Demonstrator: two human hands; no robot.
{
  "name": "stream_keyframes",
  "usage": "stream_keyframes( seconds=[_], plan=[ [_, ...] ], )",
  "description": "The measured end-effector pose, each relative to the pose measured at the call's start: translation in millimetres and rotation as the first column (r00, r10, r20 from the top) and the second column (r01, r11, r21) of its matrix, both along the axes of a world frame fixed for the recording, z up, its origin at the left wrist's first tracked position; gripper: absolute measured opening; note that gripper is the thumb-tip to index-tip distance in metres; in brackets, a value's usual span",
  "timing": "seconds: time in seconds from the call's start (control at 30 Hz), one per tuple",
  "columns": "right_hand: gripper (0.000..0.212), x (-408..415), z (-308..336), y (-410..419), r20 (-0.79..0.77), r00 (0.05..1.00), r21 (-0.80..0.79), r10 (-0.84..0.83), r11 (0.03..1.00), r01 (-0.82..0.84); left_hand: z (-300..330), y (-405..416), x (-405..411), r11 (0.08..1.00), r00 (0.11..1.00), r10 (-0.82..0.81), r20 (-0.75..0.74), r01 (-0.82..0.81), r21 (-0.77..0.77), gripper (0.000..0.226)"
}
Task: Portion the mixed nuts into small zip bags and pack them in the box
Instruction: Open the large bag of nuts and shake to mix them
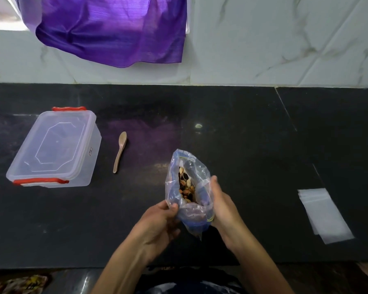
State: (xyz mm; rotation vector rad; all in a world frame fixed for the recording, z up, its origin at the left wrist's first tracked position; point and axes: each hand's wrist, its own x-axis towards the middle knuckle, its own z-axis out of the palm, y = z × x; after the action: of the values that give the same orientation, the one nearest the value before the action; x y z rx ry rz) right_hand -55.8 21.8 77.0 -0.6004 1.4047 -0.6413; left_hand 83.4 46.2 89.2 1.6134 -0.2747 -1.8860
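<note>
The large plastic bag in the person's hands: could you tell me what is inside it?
Mixed nuts show through the open mouth of the bag; how deep they go is hidden by its crumpled plastic.

A purple cloth hangs over the white marbled wall tiles behind the dark stone counter.

Counter: dark polished stone, faintly speckled; a seam runs diagonally at the right.
Wall: pale marble-look tiles with grey veins, meeting the counter's back edge.
Cloth: shiny purple fabric hanging down over the wall at upper left.
Light: daylight shows at the top left corner; a small bright glint and a purple sheen lie on the counter.
Floor: dark, glossy, below the counter's front edge.
</note>
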Motion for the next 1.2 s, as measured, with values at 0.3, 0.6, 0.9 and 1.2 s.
stream_keyframes(
  seconds=[0.3,0.6,0.9,1.2],
  plan=[
    [0.036,-1.2,13.6,-13.2,0.139,0.987,-0.110,0.079,0.992,-0.064,1.4,-21.8,7.0,0.997,0.999,0.017,0.041,-0.013,-0.080,0.042],
    [0.022,13.2,4.8,-20.0,0.437,0.897,0.117,-0.065,0.993,0.014,-12.4,-34.0,-0.7,0.961,0.926,0.273,-0.261,-0.252,0.109,0.070],
    [0.053,33.8,-17.8,-18.4,0.157,0.986,-0.026,0.049,0.999,-0.046,-19.5,-23.5,-13.5,0.930,0.934,-0.118,0.336,0.223,-0.292,0.063],
    [0.024,23.7,-15.7,-15.4,-0.341,0.904,-0.320,0.256,0.873,-0.368,-40.6,-25.5,-4.9,0.861,0.915,-0.103,0.389,0.278,-0.426,0.072]
  ],
)
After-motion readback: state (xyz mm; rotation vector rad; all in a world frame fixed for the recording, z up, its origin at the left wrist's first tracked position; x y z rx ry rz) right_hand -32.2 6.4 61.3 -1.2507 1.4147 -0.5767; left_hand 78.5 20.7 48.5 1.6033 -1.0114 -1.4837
